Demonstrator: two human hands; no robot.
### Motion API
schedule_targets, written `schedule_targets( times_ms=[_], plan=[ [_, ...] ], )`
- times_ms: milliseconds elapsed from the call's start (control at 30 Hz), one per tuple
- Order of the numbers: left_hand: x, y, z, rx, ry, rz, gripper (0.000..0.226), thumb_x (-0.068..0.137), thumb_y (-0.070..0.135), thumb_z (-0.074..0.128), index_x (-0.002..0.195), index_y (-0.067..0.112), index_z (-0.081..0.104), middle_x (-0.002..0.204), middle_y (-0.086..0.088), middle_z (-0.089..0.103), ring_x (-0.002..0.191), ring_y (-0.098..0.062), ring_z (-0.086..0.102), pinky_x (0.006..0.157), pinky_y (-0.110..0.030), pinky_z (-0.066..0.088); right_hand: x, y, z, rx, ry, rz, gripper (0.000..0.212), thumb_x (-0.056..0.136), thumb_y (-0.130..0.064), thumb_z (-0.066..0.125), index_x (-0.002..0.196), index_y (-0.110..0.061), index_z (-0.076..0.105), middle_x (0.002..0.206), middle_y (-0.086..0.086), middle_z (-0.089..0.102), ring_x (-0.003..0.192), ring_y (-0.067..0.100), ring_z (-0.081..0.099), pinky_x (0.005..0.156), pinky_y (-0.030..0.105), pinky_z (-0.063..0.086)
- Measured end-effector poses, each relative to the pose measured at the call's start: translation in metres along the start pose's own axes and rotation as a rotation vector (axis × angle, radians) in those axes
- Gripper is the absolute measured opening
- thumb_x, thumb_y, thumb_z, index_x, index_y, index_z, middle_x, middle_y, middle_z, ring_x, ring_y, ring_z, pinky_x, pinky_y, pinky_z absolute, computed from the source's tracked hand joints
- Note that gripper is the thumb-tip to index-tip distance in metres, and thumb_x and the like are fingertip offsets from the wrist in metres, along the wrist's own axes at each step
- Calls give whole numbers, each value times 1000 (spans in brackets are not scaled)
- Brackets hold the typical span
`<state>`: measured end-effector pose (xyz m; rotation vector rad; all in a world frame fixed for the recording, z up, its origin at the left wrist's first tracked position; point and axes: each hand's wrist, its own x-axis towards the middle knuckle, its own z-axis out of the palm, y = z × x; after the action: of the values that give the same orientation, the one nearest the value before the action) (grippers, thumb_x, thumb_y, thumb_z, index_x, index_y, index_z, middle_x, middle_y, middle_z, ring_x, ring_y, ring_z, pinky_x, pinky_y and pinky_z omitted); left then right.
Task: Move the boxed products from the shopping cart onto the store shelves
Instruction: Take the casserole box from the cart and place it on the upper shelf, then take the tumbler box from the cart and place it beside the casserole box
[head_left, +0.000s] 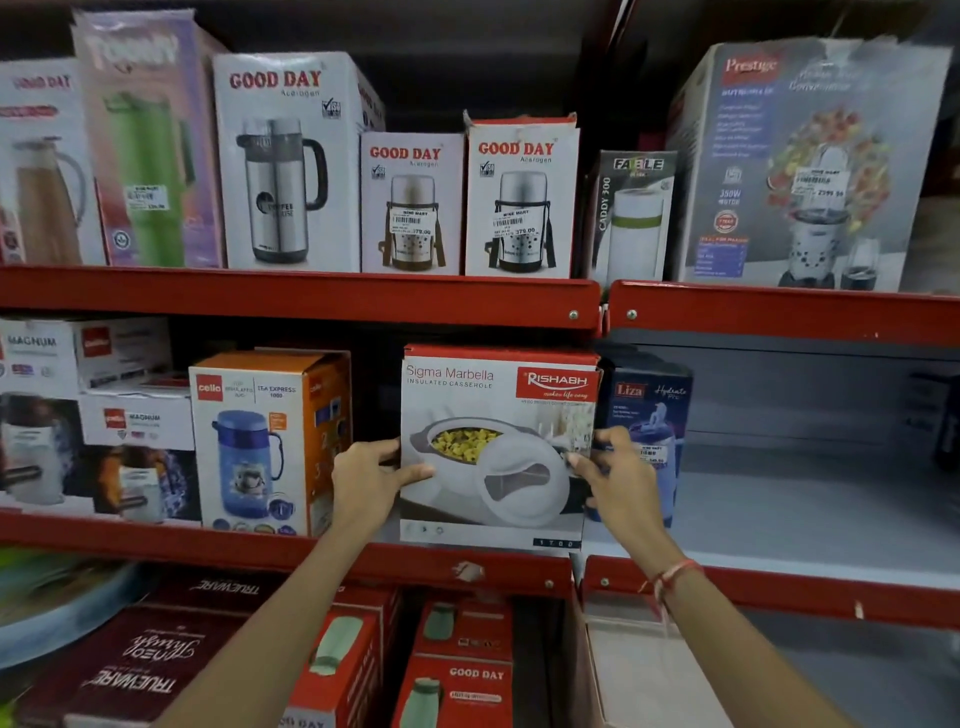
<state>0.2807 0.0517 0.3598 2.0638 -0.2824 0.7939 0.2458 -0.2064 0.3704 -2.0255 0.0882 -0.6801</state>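
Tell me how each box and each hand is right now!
Rishabh casserole box: upright on the middle shelf, held on both sides.
Left hand: gripping the box's left edge.
Right hand: gripping the box's right edge.
Cello Tea Express box: upright, untouched.
Liza bottle box: upright behind the right hand.
Right Good Day flask box: top flaps torn.

Both bare forearms reach up and forward from the lower edge of view, converging on the white-and-red cardboard casserole box (496, 447). The left hand (370, 480) clasps the box's left edge, thumb across its front. The right hand (615, 473) grips its right edge, fingers curled; a red thread bracelet (670, 577) circles that wrist.
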Motion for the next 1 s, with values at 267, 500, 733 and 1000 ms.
schedule_targets(
  times_ms=[267,500,733,1000],
  plan=[
    [-7,-25,12,40,-15,-49,29,61,27,86,52,15,61,47,4,60,44,0,47,43,-9,32,-5,17,16,-48,-35,22,33,88,-21,65,114,-9,49,111,14,73,100,34,67,85,56,54],
    [-17,-27,11,-2,-71,-133,51,76,32,76,117,5,65,108,-15,73,96,-29,70,75,-32,55,-18,23,11,-67,-47,9,39,91,-26,60,126,-10,53,122,11,68,110,29,64,96,45,50],
    [-106,-16,29,-35,-18,-112,30,94,33,53,111,12,65,112,-3,65,99,-12,62,78,-8,44,-112,78,-3,51,-9,32,21,92,-29,58,109,-18,64,97,-4,71,93,15,68,77,27,55],
    [-269,-33,98,-111,-508,-331,29,99,26,42,100,8,65,73,-3,67,70,-23,62,63,-32,48,-273,206,-16,82,-221,440,8,92,-28,59,95,-27,66,96,11,73,94,29,69,88,54,55]
  ],
)
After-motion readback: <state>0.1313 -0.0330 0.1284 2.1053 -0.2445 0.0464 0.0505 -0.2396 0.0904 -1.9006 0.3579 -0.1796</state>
